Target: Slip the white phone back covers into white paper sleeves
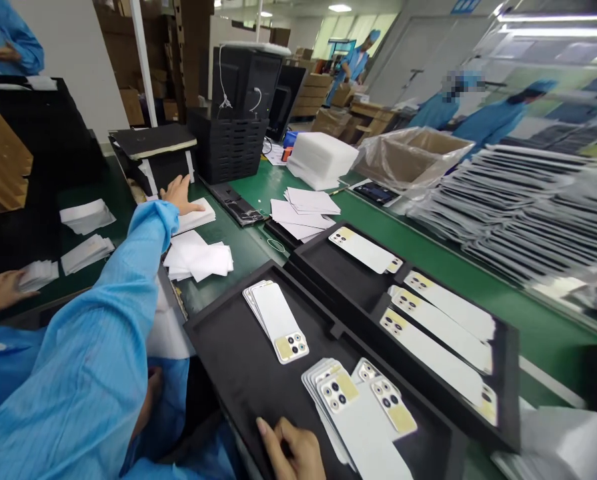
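My left hand [179, 195], in a blue sleeve, reaches forward with fingers spread over a stack of white paper sheets [201, 217]; its thumb lies at the stack's edge. At the bottom, my right hand [293, 450] is partly cut off, over the near side of a black tray [248, 353]. Its thumb stands apart from the bent fingers, with nothing visible between them. Beside it are fanned white phone back covers [373, 427] with camera rings and yellow film. Another small pile of phone back covers [281, 313] lies farther up the tray.
A second black tray [323, 263] holds several more covers. Loose white sheets [198, 257] and a foam stack [323, 157] lie on the green table. A black box [161, 163] stands ahead of my left hand. A co-worker's hand [8, 290] touches papers at left. Racked panels [528, 207] stand right.
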A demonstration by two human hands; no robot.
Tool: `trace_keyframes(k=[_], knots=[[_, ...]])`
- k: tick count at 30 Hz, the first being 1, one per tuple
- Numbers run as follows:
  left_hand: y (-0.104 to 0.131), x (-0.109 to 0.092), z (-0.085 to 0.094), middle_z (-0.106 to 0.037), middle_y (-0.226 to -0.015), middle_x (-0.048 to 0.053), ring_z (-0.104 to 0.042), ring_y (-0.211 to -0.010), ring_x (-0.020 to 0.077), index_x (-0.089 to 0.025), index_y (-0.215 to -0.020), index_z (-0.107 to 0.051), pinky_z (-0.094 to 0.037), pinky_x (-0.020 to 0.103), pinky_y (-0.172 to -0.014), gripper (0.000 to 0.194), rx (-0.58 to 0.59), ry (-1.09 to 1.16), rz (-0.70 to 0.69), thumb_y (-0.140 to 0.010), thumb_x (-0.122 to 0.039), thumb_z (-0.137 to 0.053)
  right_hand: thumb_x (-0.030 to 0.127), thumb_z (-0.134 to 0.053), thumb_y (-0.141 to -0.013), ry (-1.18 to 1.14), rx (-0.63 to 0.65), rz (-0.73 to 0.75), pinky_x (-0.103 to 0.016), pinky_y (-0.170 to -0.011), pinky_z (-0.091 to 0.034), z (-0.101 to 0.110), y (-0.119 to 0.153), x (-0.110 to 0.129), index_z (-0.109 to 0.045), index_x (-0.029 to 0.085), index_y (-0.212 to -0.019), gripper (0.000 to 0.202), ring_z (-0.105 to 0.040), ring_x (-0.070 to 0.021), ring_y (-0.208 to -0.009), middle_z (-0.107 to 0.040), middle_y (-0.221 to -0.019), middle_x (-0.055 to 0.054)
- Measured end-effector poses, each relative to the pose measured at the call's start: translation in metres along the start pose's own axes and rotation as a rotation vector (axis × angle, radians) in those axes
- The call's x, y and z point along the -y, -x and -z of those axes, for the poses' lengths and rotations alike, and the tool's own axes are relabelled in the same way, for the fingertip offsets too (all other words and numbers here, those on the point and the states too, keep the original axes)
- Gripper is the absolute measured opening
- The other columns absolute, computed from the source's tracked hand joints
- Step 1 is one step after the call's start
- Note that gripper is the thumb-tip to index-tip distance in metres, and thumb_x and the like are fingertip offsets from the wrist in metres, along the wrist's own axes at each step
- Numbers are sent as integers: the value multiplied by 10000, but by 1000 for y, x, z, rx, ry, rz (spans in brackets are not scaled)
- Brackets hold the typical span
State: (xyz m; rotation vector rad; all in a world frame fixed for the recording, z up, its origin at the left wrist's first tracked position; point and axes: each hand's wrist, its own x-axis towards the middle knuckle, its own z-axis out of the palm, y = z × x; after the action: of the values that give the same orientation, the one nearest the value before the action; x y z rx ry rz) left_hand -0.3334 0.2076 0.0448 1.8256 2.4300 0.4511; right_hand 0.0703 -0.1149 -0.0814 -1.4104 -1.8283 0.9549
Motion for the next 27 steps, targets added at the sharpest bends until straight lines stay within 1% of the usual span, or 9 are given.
trace_keyframes(k=[4,7,11,14,17,20,22,24,27], knots=[[40,-56,22,-143,-1615,123,-156,-1481,313,-245,-1517,-202,-201,589,-1160,930,-142,106,-96,-773,-590,-641,569,-465,-899,-29,109,9,-240,-442,-259,8,-10,9,-329,211,-485,564,-302,-87,-437,-315,-446,51],[90,-111,25,-243,-1586,138,-253,-1455,283,-214,-1481,-308,-268,519,-1154,783,-242,215,-186,-814,-440,-650,635,-451,-880,-13,121,32,-247,-452,-264,10,-14,12,-326,219,-501,576,-306,-94,-454,-309,-455,55],[179,-181,12,-313,-1559,138,-306,-1439,279,-199,-1431,-415,-305,512,-1154,686,-182,346,-380,-814,-382,-651,667,-438,-864,83,153,70,-268,-492,-319,15,-14,22,-374,224,-524,562,-378,-120,-467,-377,-463,37],[259,-214,-9,-346,-1547,120,-327,-1433,259,-209,-1408,-452,-343,495,-1152,623,-123,461,-512,-831,-376,-617,588,-425,-897,209,172,104,-297,-566,-416,26,2,30,-514,207,-616,482,-519,-169,-543,-538,-556,-21],[333,-222,-38,-406,-1516,98,-363,-1417,226,-205,-1351,-519,-362,441,-1162,521,-98,567,-587,-844,-300,-583,481,-478,-899,297,21,203,-358,-727,-514,44,32,32,-649,159,-878,365,-645,-238,-784,-683,-900,-131],[383,-212,-74,-530,-1415,94,-473,-1334,190,-174,-1220,-625,-402,374,-1144,379,-100,636,-573,-855,-195,-525,402,-505,-914,346,-204,266,-382,-821,-543,64,70,24,-663,161,-985,298,-664,-251,-939,-669,-1098,-158],[402,-204,-98,-623,-1300,83,-570,-1220,186,-178,-1096,-686,-469,370,-1084,319,-117,668,-547,-833,-134,-511,370,-529,-918,366,-352,279,-346,-765,-563,75,96,14,-667,180,-957,238,-678,-221,-890,-691,-1047,-126],[412,-198,-115,-684,-1188,73,-630,-1111,194,-185,-980,-721,-523,376,-1015,281,-146,688,-556,-796,-94,-528,346,-565,-907,372,-492,293,-309,-663,-566,84,117,4,-665,184,-926,191,-677,-185,-763,-708,-953,-93],[413,-195,-126,-707,-1126,77,-660,-1039,201,-179,-916,-739,-544,372,-980,254,-173,686,-588,-768,-83,-556,320,-605,-885,380,-639,301,-287,-580,-548,93,135,-11,-659,175,-899,155,-648,-159,-651,-708,-840,-63]])
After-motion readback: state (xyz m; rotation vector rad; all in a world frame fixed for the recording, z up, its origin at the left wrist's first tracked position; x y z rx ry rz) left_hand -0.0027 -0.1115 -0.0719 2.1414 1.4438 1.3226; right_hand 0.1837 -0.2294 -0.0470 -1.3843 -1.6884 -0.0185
